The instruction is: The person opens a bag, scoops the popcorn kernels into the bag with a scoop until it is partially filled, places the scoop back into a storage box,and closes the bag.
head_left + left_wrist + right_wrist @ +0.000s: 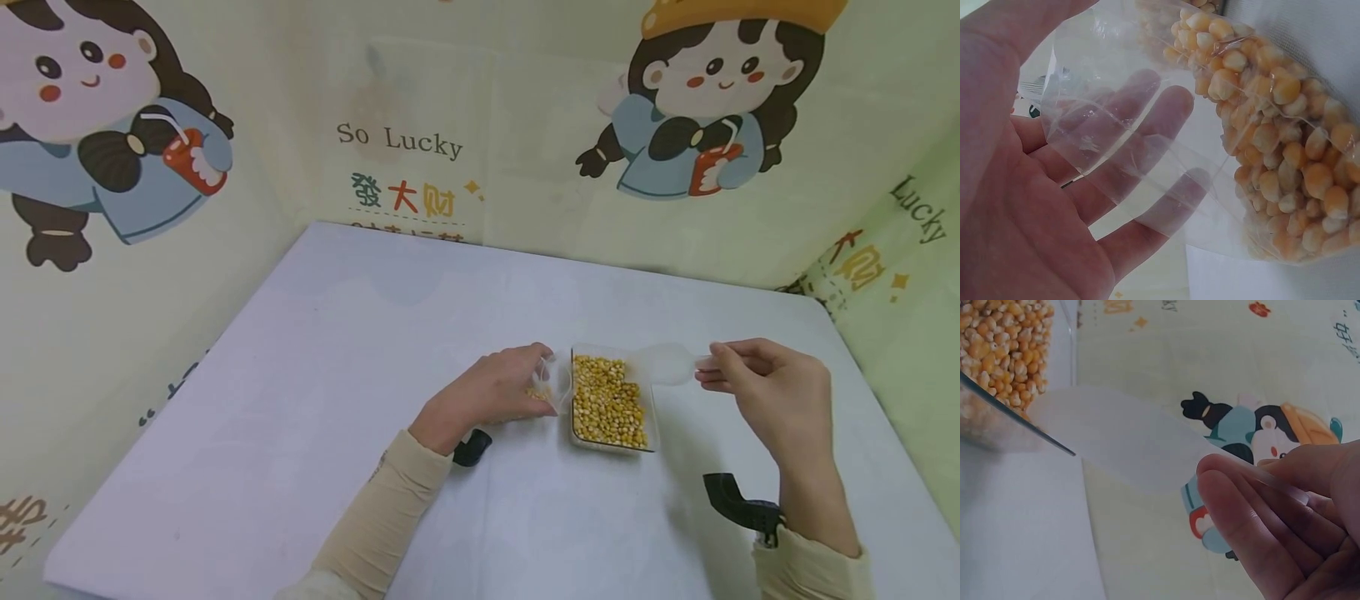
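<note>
My left hand (497, 385) holds a clear plastic bag (556, 382) at the left side of a clear rectangular container (652, 425). In the left wrist view, yellow corn kernels (1285, 150) fill the lower part of the bag, and the fingers (1166, 119) show through its film. More corn kernels (606, 408) lie in the container. On the other side, my right hand (780, 396) pinches the handle of a translucent white plastic scoop (666, 364). The scoop's blade (1129, 437) reaches over the container's rim by the kernels. No kernels can be seen on the blade.
Everything stands on a white table (337, 333). A pale cloth wall (540, 183) with printed cartoon figures and lettering rises behind it and at both sides. Black wrist straps (742, 504) stick out below the hands.
</note>
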A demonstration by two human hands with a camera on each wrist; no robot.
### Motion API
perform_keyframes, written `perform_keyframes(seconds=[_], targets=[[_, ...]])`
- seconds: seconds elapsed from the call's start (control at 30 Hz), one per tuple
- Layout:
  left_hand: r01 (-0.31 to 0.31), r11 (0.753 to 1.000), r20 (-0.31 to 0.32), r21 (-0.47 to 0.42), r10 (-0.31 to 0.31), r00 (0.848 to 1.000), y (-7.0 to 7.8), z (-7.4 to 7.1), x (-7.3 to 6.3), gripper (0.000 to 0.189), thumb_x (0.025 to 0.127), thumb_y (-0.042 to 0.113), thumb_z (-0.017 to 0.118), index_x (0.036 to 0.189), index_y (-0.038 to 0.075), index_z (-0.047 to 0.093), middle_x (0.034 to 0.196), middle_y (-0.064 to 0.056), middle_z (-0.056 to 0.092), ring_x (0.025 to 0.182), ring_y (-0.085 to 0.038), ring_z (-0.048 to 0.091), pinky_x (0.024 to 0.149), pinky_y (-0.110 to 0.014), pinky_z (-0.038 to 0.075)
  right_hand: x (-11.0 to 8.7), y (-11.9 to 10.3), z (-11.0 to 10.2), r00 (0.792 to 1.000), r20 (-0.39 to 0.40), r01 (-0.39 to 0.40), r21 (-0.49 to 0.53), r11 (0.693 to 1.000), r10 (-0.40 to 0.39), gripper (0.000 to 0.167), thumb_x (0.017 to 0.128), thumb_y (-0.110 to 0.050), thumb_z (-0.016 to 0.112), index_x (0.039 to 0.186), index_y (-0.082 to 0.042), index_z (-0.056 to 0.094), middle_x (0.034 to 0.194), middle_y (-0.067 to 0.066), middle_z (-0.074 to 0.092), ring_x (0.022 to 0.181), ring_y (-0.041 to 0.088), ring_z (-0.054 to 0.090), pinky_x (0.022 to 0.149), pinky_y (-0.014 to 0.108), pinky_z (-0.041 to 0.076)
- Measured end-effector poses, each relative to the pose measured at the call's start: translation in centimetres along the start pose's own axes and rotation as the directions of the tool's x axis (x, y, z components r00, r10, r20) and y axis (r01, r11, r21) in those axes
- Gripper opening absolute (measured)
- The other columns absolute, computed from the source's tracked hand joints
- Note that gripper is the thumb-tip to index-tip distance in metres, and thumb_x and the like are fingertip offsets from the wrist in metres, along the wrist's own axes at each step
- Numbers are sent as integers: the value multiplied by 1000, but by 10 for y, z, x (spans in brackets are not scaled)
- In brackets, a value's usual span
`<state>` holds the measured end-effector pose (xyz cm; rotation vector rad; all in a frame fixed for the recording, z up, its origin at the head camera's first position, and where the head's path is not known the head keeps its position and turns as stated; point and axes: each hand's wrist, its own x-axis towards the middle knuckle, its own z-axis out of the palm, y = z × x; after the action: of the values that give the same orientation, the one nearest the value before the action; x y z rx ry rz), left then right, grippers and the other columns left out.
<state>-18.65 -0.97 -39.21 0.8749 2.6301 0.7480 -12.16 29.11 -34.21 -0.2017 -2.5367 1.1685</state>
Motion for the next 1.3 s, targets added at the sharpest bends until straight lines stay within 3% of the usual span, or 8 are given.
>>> perform_keyframes(seconds=[0.13,0.37,0.7,0.83,1.1,1.3], targets=[[-5,1000,-7,12,5,1000,1,0,0,74,84,46,77,143,13,45,118,5,64,93,-7,59,81,-26,50,1,-2,2,1000,7,9,-38,999,-9,30,97,-23,64,106,5,70,72,-24,68,63,-2,70,64,9,52],[22,1000,10,-2,-22,1000,1,3,0,74,85,45,76,144,13,44,123,4,64,97,-8,61,83,-27,51,2,-4,5,999,51,12,-106,994,-6,34,97,-30,63,103,3,71,78,-4,76,63,-4,69,62,8,50],[7,1000,-2,21,-7,1000,2,3,0,74,84,46,77,142,13,45,120,5,65,97,-8,61,82,-26,51,5,-2,9,993,115,15,-99,995,-4,35,100,-28,59,109,5,68,97,24,74,67,-4,69,63,13,54],[1,999,-5,42,0,1000,2,3,0,74,84,46,76,142,12,45,120,5,65,97,-8,62,82,-26,51,6,-1,10,991,134,17,-69,997,-8,35,101,-27,58,111,5,67,98,23,74,70,-2,70,65,16,56],[5,999,-8,41,-4,1000,2,3,0,73,84,45,77,142,12,46,120,5,65,95,-7,61,80,-25,51,6,1,10,982,178,57,15,998,-58,34,102,-25,55,114,7,64,90,1,76,74,3,73,68,19,57],[4,998,-10,56,-4,1000,2,3,0,74,84,46,77,142,12,45,120,5,65,97,-8,61,81,-26,51,8,1,11,981,189,44,9,999,-45,32,102,-21,56,112,7,65,91,7,76,73,3,73,68,18,57]])
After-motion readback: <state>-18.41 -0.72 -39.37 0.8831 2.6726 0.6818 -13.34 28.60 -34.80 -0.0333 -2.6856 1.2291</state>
